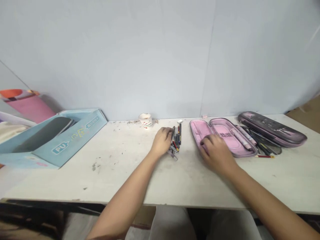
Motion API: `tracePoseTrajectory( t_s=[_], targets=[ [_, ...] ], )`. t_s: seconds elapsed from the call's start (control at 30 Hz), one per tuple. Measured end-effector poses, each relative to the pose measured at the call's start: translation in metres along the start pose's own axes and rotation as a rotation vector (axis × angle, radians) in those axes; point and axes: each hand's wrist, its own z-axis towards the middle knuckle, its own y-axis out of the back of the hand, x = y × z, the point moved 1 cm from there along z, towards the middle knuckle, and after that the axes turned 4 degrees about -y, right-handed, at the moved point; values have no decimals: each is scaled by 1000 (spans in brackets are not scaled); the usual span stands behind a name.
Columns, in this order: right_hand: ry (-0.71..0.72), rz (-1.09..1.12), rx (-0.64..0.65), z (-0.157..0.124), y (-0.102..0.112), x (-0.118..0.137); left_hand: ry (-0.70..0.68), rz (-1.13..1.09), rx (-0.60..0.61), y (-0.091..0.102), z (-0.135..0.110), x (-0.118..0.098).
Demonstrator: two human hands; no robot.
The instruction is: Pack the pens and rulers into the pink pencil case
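Observation:
My left hand [163,142] rests on the table with its fingers curled at a small pile of pens and pencils [177,137]. Its fingertips close on a dark pen at the pile's left side. An opened pencil case [226,125] with a pink lining lies to the right of the pile. My right hand [217,152] covers the near part of its left half, with thumb and fingers bent around the edge there. Two pale pink markers [241,139] lie in the case's right half. A white eraser [180,121] sits just behind the pile.
At the right, a dark closed pencil case [272,128] leans over several pens [262,143], with a red pencil [265,156] in front. A white cup [145,120] stands by the wall. A blue box [72,138] holding a dark object occupies the left, beside a pink roll [31,106].

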Motion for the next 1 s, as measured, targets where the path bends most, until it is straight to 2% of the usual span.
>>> tracePoseTrajectory(
  t_s=[0.1, 0.2, 0.37, 0.43, 0.5, 0.57, 0.67, 0.8, 0.87, 1.0],
  targets=[
    [56, 11, 48, 21, -17, 40, -39, 121, 80, -11, -9, 2],
    [35, -33, 106, 37, -34, 62, -34, 218, 124, -16, -15, 2],
    [-61, -95, 215, 49, -46, 70, 6, 287, 192, -17, -19, 7],
    [-86, -101, 241, 50, -45, 70, 16, 272, 178, -16, -19, 6],
    [-99, -104, 229, 49, -41, 69, 27, 222, 113, -14, -18, 4],
    [-111, -88, 154, 45, -34, 68, 60, 113, -2, -10, -18, 0],
    [-63, -1, -45, 35, -21, 65, 155, -225, -131, -6, -18, -8],
    [88, 96, -210, 17, -5, 56, 265, -755, -83, -11, -18, -26],
    [82, 115, -243, 9, 1, 46, 282, -928, -41, -18, -16, -38],
    [22, 100, -273, -4, 10, 15, 317, -1126, 43, -40, -5, -64]
  ],
)
